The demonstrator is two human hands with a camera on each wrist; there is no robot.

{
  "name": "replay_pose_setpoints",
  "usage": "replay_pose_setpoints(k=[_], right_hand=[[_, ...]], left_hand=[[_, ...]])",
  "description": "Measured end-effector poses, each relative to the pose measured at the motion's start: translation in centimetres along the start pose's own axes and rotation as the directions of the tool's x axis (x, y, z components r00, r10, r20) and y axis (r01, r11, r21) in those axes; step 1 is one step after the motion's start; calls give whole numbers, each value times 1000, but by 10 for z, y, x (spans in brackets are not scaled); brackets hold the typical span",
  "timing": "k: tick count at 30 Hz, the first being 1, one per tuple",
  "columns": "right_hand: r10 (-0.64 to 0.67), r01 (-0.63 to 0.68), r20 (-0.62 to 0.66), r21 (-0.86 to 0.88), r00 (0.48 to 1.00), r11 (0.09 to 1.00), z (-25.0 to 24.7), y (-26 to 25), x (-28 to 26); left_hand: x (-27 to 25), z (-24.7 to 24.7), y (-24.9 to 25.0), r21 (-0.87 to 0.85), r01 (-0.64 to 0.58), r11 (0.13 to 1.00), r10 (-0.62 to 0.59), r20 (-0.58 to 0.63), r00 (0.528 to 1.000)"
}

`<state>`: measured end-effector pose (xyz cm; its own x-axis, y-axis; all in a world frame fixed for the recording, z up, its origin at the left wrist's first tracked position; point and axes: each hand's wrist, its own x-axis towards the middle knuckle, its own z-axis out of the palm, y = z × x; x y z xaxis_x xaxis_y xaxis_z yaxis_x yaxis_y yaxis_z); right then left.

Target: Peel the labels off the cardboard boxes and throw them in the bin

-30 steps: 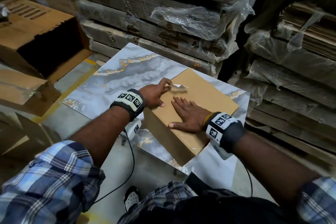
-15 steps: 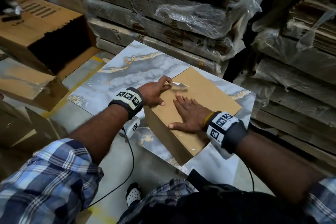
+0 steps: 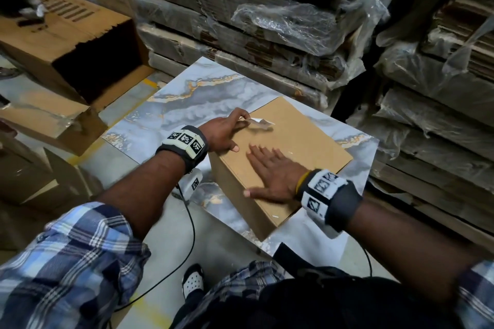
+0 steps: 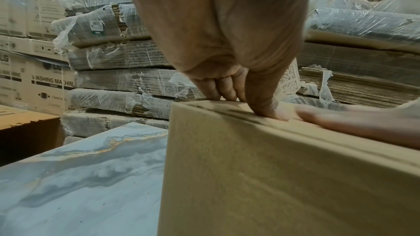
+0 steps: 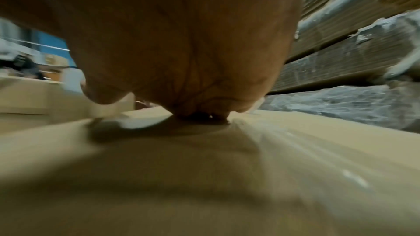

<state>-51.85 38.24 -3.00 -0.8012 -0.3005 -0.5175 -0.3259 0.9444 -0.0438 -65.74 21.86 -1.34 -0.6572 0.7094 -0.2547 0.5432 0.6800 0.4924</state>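
in the head view, our left hand sat at centre frame, its fingertips pinching the near end of the label, which stood up off the top of the cardboard box. against the pictures from a second and half a second before, the strip looked longer and more of it lifted, though its far end seemed still stuck; the grip itself was unchanged. our right hand lay flat with fingers spread on the box top, lower right of centre, pressing it down and gripping nothing, as it had before. the box stood on the marble tabletop. we judged the peel well begun but not finished. an open brown carton at upper left may be the bin; we could not tell.

in the left wrist view, the left hand had its fingers curled down on the box edge at centre, and the label stood upright behind the thumb, printed with a code.

in the right wrist view, the right hand filled the upper frame, flat on the box; the fingers were hidden.
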Motion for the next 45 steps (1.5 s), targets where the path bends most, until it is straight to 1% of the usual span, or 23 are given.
replay_pose_setpoints(k=[4, 6, 8, 9, 10, 12, 13, 15, 17, 20, 21, 23, 25, 26, 28, 30, 31, 33, 36, 38, 41, 43, 45], right_hand=[[-181, 182, 31, -36, 983, 983, 4, 5, -24], [-13, 14, 21, -50, 1000, 999, -9, 25, -10], [261, -259, -33, 41, 965, 965, -24, 42, 5], [303, -299, -38, 86, 952, 951, -27, 44, 7], [248, -244, -44, 93, 968, 965, -24, 40, 6], [-79, 78, 11, 79, 997, 994, -13, 16, -11], [-265, 256, 55, 132, 963, 958, -10, 3, -25], [-461, 434, 37, 278, 887, 857, -9, -5, -41], [-391, 402, -100, 310, 915, 862, -18, 7, -34], [-65, 78, -98, 145, 993, 986, -19, 30, -12], [-70, 73, -44, 73, 997, 995, -13, 29, -11], [-279, 278, 84, 29, 956, 960, -3, 14, -21], [-442, 411, 173, 189, 880, 892, -8, 8, -36], [-451, 404, 139, 271, 882, 873, -16, 11, -39], [-303, 289, -6, 312, 953, 905, -31, 25, -31], [-119, 130, -59, 232, 991, 964, -34, 37, -20], [-109, 112, -31, 163, 994, 980, -30, 36, -18], [-256, 249, 56, 107, 965, 963, -17, 23, -25], [-399, 361, 43, 347, 916, 866, -16, 19, -44], [-265, 309, -164, 377, 950, 873, -20, 41, -43], [175, -50, -391, 308, 904, 950, -15, 80, -28], [398, -264, -310, 394, 864, 880, -6, 99, -17], [486, -359, -202, 453, 850, 816, 2, 108, -10]], left_hand=[[-3, 2, 0, 7, 13, 1000, -12, -38, 999], [-4, 2, 1, 3, 13, 1000, -12, -43, 999], [-5, 3, 2, -6, 15, 1000, -15, -51, 999], [-5, 3, 1, -10, 14, 1000, -14, -58, 998], [-5, 4, 0, -18, 13, 1000, -14, -61, 998], [-5, 6, -1, -32, 14, 999, -16, -62, 998], [-5, 7, -2, -35, 14, 999, -16, -65, 998], [-6, 7, -3, -37, 19, 999, -22, -81, 996], [-7, 6, -2, -36, 20, 999, -23, -85, 996], [-8, 5, 1, -41, 23, 999, -26, -79, 997], [-9, 5, 3, -44, 28, 999, -31, -78, 996], [-9, 4, 5, -31, 42, 999, -45, -82, 996], [-10, 6, 6, -38, 53, 998, -56, -90, 994], [-10, 7, 5, -45, 53, 998, -57, -98, 994], [-9, 8, 5, -49, 57, 997, -62, -118, 991], [-11, 10, 5, -71, 66, 995, -75, -126, 989], [-12, 10, 6, -86, 69, 994, -80, -132, 988], [-15, 14, 7, -107, 86, 991, -101, -152, 983], [-25, 23, 9, -238, 105, 966, -154, -194, 969], [-36, 31, 15, -387, 108, 916, -215, -244, 946], [-49, 49, 33, -535, 92, 840, -337, -380, 861], [-54, 60, 42, -658, 71, 750, -452, -430, 782], [-57, 68, 47, -711, 99, 696, -553, -442, 707]])
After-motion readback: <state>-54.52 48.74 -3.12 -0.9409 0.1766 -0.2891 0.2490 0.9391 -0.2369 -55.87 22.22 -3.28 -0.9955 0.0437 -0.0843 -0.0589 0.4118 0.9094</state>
